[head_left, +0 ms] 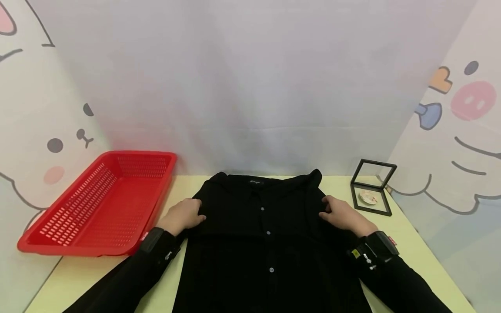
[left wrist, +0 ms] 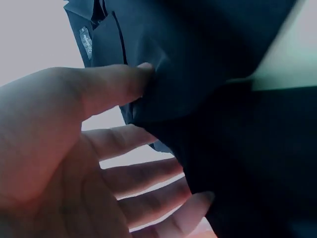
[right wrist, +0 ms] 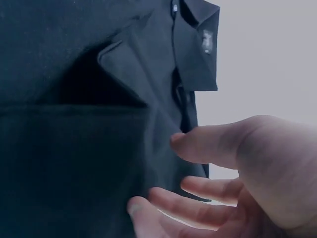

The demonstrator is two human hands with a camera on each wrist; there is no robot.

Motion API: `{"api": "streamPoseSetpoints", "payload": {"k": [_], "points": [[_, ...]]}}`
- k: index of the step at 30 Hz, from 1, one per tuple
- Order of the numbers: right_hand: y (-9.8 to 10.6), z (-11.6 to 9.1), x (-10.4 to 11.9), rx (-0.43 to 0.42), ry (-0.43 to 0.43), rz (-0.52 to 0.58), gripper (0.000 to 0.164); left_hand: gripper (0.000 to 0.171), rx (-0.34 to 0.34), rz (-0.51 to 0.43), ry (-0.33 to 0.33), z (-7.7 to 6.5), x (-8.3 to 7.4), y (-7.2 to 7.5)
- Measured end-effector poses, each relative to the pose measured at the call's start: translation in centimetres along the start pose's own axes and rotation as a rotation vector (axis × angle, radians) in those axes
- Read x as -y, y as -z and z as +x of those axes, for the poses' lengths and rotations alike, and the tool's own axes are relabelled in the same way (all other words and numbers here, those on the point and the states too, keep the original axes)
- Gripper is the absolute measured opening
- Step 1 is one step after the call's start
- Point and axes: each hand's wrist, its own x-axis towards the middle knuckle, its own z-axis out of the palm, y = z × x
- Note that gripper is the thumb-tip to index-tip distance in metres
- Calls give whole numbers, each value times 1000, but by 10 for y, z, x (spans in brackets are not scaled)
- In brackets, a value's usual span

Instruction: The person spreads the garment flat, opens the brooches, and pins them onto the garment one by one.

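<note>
Lying on a yellow table (head_left: pixel 412 245) before pale backdrop (head_left: pixel 254 87), black shirt (head_left: pixel 235 248) touches two wide grips (head_left: pixel 183 216) (head_left: pixel 346 215).

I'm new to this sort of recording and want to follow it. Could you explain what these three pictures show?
There is no machine: a person works with two bare hands. The wide picture comes from a camera on the head, looking forward and down. The other two come from cameras on the wrists, each showing one hand close up.

On the pale yellow table lies a black shirt, button side up, collar at the far end. At the left is a red basket; at the right, a black hinged frame.

The left hand and right hand touch the shirt near its shoulders, one on each side. Thumbs and fingers are spread apart, so no firm grip shows.
</note>
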Motion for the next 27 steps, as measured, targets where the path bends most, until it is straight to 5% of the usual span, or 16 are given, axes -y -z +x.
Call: {"api": "streamPoseSetpoints", "payload": {"k": [12,19,27], "points": [[-2,27,1,-8,-165,-91,47,42,8,-1,61,32,14,5],[0,32,-1,25,-212,-70,18,21,-75,-85,68,49,16,4],[4,34,-9,-65,-164,-63,42,28,-196,-130,76,50,22,6]]}}
